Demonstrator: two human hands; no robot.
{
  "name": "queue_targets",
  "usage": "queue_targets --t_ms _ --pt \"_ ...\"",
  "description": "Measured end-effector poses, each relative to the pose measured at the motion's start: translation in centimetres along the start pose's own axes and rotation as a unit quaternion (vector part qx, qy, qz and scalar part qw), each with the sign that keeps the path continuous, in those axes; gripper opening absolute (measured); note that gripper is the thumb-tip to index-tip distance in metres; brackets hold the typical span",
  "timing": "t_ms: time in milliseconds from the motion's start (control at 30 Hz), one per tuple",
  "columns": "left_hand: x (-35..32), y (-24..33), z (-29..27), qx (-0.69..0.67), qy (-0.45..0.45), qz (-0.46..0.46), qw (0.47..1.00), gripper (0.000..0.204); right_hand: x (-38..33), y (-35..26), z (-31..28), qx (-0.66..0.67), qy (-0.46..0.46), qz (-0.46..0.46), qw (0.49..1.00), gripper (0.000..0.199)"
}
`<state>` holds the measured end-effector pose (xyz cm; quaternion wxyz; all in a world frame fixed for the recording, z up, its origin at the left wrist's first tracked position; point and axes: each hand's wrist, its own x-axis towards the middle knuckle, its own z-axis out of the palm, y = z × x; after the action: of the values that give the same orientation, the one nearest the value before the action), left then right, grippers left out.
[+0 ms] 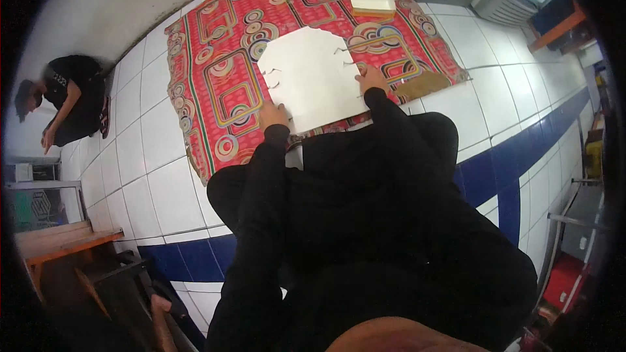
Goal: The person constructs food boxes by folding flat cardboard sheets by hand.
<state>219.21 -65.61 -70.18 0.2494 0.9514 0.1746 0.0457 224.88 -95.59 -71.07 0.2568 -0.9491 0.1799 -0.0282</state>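
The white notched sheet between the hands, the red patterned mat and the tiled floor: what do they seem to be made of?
White notched sheet: probably smooth, matte paperboard; it lies flat, with clean-cut corners and slits along its sides.
Red patterned mat: perhaps printed vinyl or thin carpet; its ragged edge leaves this open.
Tiled floor: likely glazed ceramic, judging by the grid of joints and slight sheen.

Shop-like room, blue-and-white tiled floor (pixel 168 192), loaded metal rack (pixel 571 221), orange-edged wooden table (pixel 72 245)
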Motion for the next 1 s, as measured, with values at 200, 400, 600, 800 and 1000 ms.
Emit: queue_targets --t_ms 200,400,600,800,1000 --pt "-0.9 0.5 -0.5 0.026 0.069 0.022 0.997 0.045 -2.0 -2.8 -0.1 -0.023 0.033 0.020 0.999 0.039" --pt "-1.0 -2.8 0.5 0.023 0.018 -0.011 1.000 0.053 -2.1 -3.0 3.8 -0.009 -0.006 0.062 0.998 0.050" --pt "5.8 -7.4 6.7 -0.158 -0.091 0.025 0.983 0.075 2.9 0.4 6.2 0.053 0.137 0.073 0.986 0.024" --pt "4.8 -9.0 4.0 0.050 0.009 0.162 0.985 0.058 -3.0 -6.1 1.0 -0.019 0.291 -0.051 0.955 0.017" --pt "7.0 -12.4 5.7 -0.124 -0.119 0.038 0.984 0.058 -3.5 -8.4 -2.6 0.276 0.123 0.030 0.953 0.019"
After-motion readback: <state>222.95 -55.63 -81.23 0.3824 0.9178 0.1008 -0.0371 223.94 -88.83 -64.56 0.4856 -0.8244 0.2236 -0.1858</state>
